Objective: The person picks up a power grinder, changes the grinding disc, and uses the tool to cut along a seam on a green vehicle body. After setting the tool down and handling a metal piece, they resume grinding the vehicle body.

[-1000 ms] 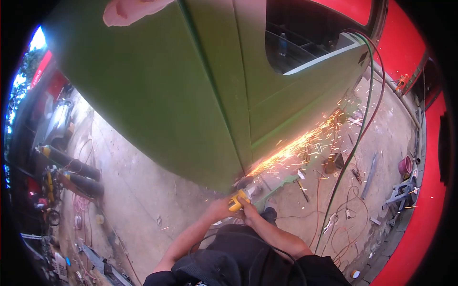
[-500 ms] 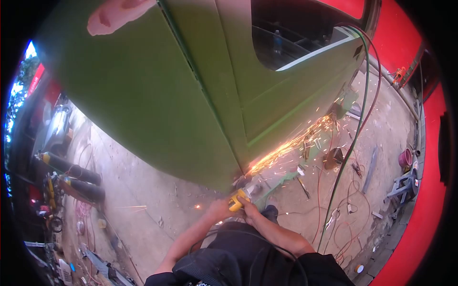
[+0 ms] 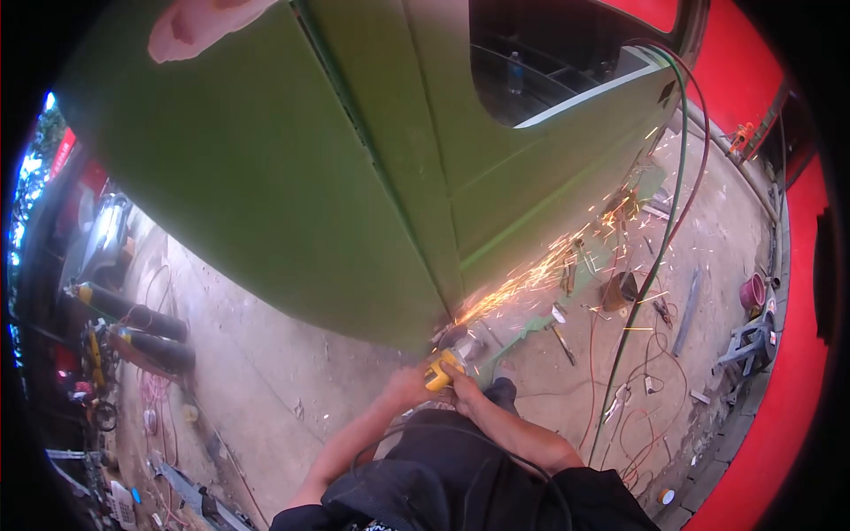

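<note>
A yellow angle grinder (image 3: 439, 372) is held low in front of my body, its disc against the bottom edge of a green vehicle body panel (image 3: 292, 203). My left hand (image 3: 406, 388) is closed around the grinder on its left side. On the other side, my right hand (image 3: 463, 389) grips the tool's body. Bright sparks (image 3: 531, 279) stream from the disc up and to the right, along the panel's lower edge. A dark cable loops across my lap.
Green and red hoses (image 3: 656, 265) hang from the panel at right. On the concrete floor lie a hammer-like tool (image 3: 563, 345), tangled cords and a brown container (image 3: 618, 290). Gas cylinders (image 3: 155, 350) lie at left. A pink bucket (image 3: 753, 292) and grey step stool (image 3: 751, 343) stand near the red wall.
The spark stream has shifted in shape and spread. My view has moved slightly, while both hands stay on the grinder at the panel's edge.
</note>
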`<state>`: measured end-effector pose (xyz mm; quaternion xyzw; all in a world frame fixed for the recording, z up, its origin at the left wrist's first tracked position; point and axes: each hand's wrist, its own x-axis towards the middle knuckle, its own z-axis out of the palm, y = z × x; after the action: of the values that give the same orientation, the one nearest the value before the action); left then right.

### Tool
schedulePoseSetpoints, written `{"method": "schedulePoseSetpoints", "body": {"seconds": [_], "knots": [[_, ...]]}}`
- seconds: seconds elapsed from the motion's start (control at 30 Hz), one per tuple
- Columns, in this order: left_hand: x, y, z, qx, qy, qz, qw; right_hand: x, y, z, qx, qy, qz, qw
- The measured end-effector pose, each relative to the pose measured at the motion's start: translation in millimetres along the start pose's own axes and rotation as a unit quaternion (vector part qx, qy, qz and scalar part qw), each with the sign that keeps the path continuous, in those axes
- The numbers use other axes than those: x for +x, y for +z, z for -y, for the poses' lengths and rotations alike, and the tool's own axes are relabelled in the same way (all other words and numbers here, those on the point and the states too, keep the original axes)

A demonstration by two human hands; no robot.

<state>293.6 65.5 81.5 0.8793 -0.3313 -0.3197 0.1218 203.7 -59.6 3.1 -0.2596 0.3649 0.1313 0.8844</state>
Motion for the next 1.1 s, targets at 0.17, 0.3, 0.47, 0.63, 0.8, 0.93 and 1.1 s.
{"method": "schedulePoseSetpoints", "body": {"seconds": [0.17, 0.3, 0.47, 0.63, 0.8, 0.93, 1.1], "knots": [[-2.5, -8.0, -4.8, -0.029, -0.012, 0.012, 0.999, -4.9, 2.3, 1.6, -0.009, -0.005, 0.005, 1.000], [-2.4, -7.0, -4.4, -0.022, -0.020, 0.020, 0.999, 2.5, -3.8, -2.5, 0.007, 0.005, 0.012, 1.000], [-0.2, 2.5, 3.1, -0.024, -0.023, 0.013, 0.999, -5.8, 1.9, 1.6, 0.003, 0.010, -0.010, 1.000], [-2.9, -1.8, -0.9, -0.022, -0.027, 0.022, 0.999, -1.6, -1.1, -2.6, 0.005, 0.009, -0.005, 1.000], [-4.4, -1.0, -1.7, -0.024, -0.036, 0.013, 0.999, -3.8, 0.2, -2.0, -0.003, -0.007, -0.004, 1.000], [-2.6, 1.8, 0.2, -0.014, -0.035, 0.006, 0.999, -14.0, 7.7, 5.9, -0.036, -0.007, -0.013, 0.999], [-1.1, -1.6, -0.6, -0.013, -0.020, 0.011, 1.000, -4.9, 2.4, 0.2, -0.016, 0.005, -0.019, 1.000]]}}
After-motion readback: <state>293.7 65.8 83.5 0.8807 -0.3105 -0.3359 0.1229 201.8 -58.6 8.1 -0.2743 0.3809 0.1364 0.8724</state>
